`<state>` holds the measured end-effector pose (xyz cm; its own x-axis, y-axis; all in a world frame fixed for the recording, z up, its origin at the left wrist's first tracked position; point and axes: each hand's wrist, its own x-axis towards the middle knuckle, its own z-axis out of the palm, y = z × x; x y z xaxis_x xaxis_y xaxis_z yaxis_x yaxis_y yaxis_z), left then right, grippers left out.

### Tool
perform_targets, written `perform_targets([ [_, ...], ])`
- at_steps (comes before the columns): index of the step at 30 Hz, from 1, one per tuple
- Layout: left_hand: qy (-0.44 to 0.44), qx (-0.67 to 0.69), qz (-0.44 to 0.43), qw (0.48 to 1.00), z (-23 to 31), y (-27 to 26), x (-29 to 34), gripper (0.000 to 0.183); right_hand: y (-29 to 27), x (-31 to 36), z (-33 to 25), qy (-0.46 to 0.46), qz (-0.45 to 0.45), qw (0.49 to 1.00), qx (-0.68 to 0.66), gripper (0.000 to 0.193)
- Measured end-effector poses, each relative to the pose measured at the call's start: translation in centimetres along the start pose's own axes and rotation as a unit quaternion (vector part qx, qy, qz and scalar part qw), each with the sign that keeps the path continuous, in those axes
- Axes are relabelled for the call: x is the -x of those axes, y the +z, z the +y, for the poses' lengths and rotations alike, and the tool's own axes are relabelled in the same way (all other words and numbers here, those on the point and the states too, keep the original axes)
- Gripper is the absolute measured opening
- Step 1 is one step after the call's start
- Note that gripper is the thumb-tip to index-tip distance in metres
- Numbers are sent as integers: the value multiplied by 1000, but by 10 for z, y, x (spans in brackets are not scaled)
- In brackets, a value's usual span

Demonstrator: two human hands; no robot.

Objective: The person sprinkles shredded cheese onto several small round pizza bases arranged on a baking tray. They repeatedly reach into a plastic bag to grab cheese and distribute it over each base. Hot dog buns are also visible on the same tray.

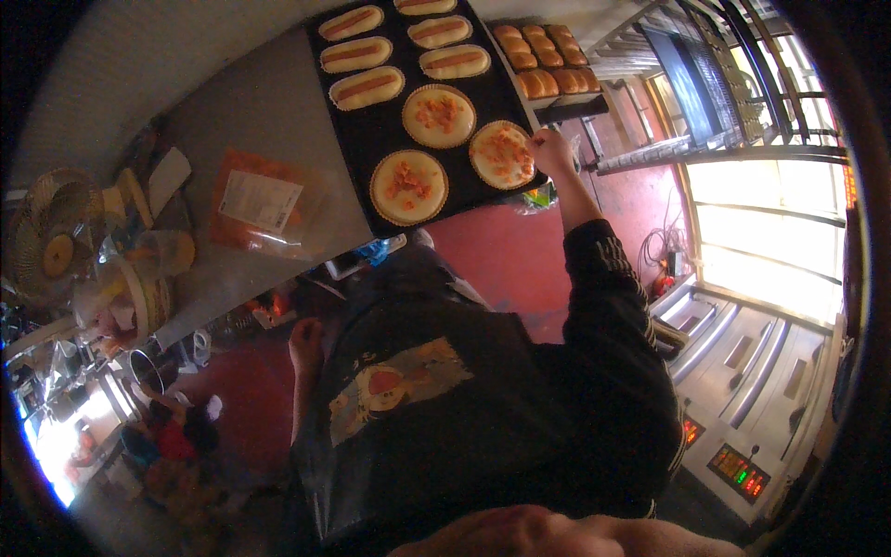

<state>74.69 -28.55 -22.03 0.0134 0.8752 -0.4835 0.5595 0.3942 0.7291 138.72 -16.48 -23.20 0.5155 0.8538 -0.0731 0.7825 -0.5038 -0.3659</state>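
My right hand (553, 153) is over the right edge of a round dough piece (502, 156) in a paper cup, its fingers drawn together; what they hold, if anything, is hidden. Orange shreds lie on this piece and on two more round ones, the front-left piece (408, 187) and the upper piece (439, 115). All rest on a black baking tray (357, 167). Farther back on it are several oval doughs (367, 87), each with a sausage along the top. My left hand (305, 343) hangs low beside my apron, fingers curled, with nothing visible in it.
A plastic bag of orange shreds (255, 206) lies on the metal table (213, 125), left of the tray. Browned loaves (541, 58) stand beyond the tray's right side. A fan (58, 232) is at the far left; deck ovens (742, 381) and a metal rack (687, 84) are at the right.
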Motion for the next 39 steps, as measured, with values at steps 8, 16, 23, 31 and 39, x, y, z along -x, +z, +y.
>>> perform_targets([
  [8, 2, 53, 0, 999, -10, 2, 0, 21, 5, -4, 10, 1, -4, 998, -64, 21],
  [16, 11, 28, -8, 1000, -7, -1, -2, 23, 6, 14, -25, -92, -16, 984, -154, 22],
  [23, -41, 37, -15, 998, -8, -1, -2, 24, 12, 42, -69, -96, -93, 982, -131, 17],
  [31, -21, 38, 9, 999, -5, -2, 5, 24, -4, 53, -87, -81, -71, 989, -104, 21],
  [39, -25, 34, 1, 999, -10, -6, 2, 24, 8, 46, -78, -93, -39, 988, -113, 19],
])
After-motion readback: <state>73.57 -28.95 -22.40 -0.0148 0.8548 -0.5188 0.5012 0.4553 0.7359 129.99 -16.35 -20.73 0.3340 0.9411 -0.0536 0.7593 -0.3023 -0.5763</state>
